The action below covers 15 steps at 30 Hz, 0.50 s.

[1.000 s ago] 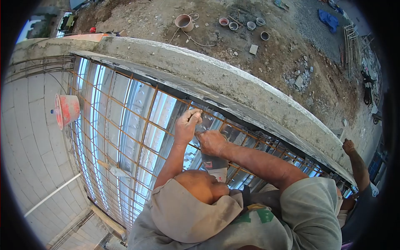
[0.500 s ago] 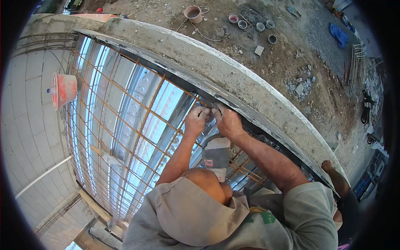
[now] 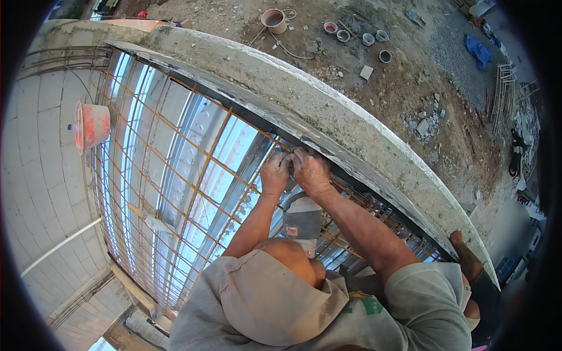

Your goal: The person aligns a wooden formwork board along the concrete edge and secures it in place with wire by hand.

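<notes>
My left hand (image 3: pixel 275 173) and my right hand (image 3: pixel 312 171) meet at the upper edge of a rusty rebar grid (image 3: pixel 202 164), beside the dark inner side of a concrete ledge (image 3: pixel 281 88). The fingers of both hands are bent and pressed together. Whatever lies between the fingertips is too small and hidden to name. Just below the hands is a grey shoe (image 3: pixel 302 217) on the grid. Shiny corrugated metal sheeting (image 3: pixel 218 153) shows beneath the bars.
A red-stained bucket (image 3: pixel 93 127) stands at the left by the block wall (image 3: pixel 50 169). A wooden-handled trowel (image 3: pixel 153 222) lies on the grid. Another person's hand (image 3: pixel 458 237) rests on the ledge at right. Beyond the ledge are a large bucket (image 3: pixel 274 22) and several small pails on the ground.
My right hand has moved slightly left and down, closer to my left hand, and its forearm has shifted left. The view has shifted slightly.
</notes>
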Available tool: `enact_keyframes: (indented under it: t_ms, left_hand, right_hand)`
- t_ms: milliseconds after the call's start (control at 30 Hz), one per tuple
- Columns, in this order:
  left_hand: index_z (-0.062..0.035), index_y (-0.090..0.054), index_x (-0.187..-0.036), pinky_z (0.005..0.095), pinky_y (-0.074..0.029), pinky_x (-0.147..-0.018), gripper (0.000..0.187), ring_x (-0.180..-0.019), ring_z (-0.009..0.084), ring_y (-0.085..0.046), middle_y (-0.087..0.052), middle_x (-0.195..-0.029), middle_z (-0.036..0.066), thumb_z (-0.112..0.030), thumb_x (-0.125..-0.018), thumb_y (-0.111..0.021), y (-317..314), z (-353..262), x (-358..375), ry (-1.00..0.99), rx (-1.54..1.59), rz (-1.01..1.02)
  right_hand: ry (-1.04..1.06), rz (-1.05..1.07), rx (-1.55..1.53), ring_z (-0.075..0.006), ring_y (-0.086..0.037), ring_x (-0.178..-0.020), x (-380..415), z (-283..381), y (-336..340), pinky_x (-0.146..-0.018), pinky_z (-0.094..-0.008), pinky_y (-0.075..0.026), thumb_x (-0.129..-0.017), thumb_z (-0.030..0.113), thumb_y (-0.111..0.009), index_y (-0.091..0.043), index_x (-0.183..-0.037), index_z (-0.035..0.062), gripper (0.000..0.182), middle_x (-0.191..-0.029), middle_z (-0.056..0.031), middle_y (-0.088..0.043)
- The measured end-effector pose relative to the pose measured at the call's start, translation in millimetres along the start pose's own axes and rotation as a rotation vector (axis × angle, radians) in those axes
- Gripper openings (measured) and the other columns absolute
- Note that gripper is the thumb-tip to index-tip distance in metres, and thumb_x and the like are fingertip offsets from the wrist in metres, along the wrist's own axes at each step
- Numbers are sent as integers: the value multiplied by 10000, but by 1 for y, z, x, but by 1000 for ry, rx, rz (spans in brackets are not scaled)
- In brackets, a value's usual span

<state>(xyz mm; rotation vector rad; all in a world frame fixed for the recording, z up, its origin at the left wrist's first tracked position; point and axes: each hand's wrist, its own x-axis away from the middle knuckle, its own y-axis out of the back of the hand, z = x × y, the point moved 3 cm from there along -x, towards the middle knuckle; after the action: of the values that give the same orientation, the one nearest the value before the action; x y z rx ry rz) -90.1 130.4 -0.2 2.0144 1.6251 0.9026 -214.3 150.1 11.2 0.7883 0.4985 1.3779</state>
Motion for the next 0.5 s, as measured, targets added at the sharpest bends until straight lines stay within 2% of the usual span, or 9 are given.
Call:
enact_keyframes:
  t_ms: [100, 133, 167, 233, 267, 300, 367, 433, 500]
  left_hand:
    - [-42, -657, -846, 400, -479, -652, 150, -733, 344, -619, -639, -777, 160, -173, -850, -583, -1, 6, 1, -84, -3, -54]
    - [-40, -658, -851, 401, -480, -660, 154, -740, 349, -618, -641, -788, 162, -174, -852, -583, -1, 7, 1, -118, -25, -79]
    - [-38, -659, -855, 401, -481, -667, 157, -748, 354, -617, -643, -799, 165, -175, -854, -582, -3, 6, 2, -153, -43, -104]
    - [-34, -658, -853, 395, -484, -679, 166, -753, 346, -624, -650, -811, 164, -187, -853, -592, -6, 4, 5, -129, -18, -121]
    - [-33, -657, -851, 391, -485, -676, 168, -755, 338, -628, -654, -816, 161, -190, -853, -598, -6, 5, 4, -74, -11, -142]
    - [-32, -657, -848, 386, -486, -673, 171, -757, 330, -633, -657, -821, 159, -194, -852, -604, -7, 6, 5, -16, -6, -162]
    - [-25, -655, -844, 381, -488, -651, 182, -719, 316, -638, -658, -791, 160, -205, -841, -626, -6, 4, 6, -18, 27, -197]
    - [-20, -656, -812, 373, -487, -633, 198, -674, 297, -640, -657, -753, 159, -217, -830, -645, -4, 3, 7, 102, -30, -186]
    - [4, -666, -785, 337, -483, -587, 205, -600, 224, -631, -654, -695, 152, -201, -807, -667, -1, 1, 6, 175, 9, -150]
  right_hand:
    - [-15, 48, -25, -385, -623, -800, -2, -1, -4, -687, -468, -516, -842, 235, -560, -635, -932, 96, 181, -906, -202, -607]
    - [-41, 42, -63, -394, -635, -813, -5, 1, -2, -765, -483, -500, -806, 229, -561, -648, -954, 65, 237, -858, -219, -647]
    - [-39, 28, -56, -394, -635, -813, -6, 1, -2, -765, -483, -500, -806, 229, -561, -648, -954, 65, 237, -858, -219, -647]
    - [-9, 90, -16, -390, -636, -827, -11, 3, -2, -784, -476, -499, -807, 236, -552, -631, -992, 32, 286, -888, -222, -649]
    - [-71, 228, -32, -386, -633, -870, -12, 1, -5, -804, -475, -495, -812, 247, -547, -618, -1027, 11, 327, -934, -225, -646]
    - [-74, 217, -25, -386, -633, -870, -12, -1, -8, -804, -475, -495, -812, 247, -547, -618, -1027, 11, 327, -934, -225, -646]
    - [61, 20, -34, -395, -631, -773, -12, -4, -12, -735, -483, -504, -791, 218, -554, -622, -920, 7, 256, -807, -236, -637]
    - [42, 45, -56, -404, -627, -787, -12, -3, -11, -743, -487, -498, -786, 212, -549, -623, -918, 6, 255, -834, -243, -637]
    - [-18, 117, -127, -407, -625, -794, -13, -5, -11, -742, -489, -498, -784, 217, -548, -625, -907, 11, 252, -838, -247, -635]
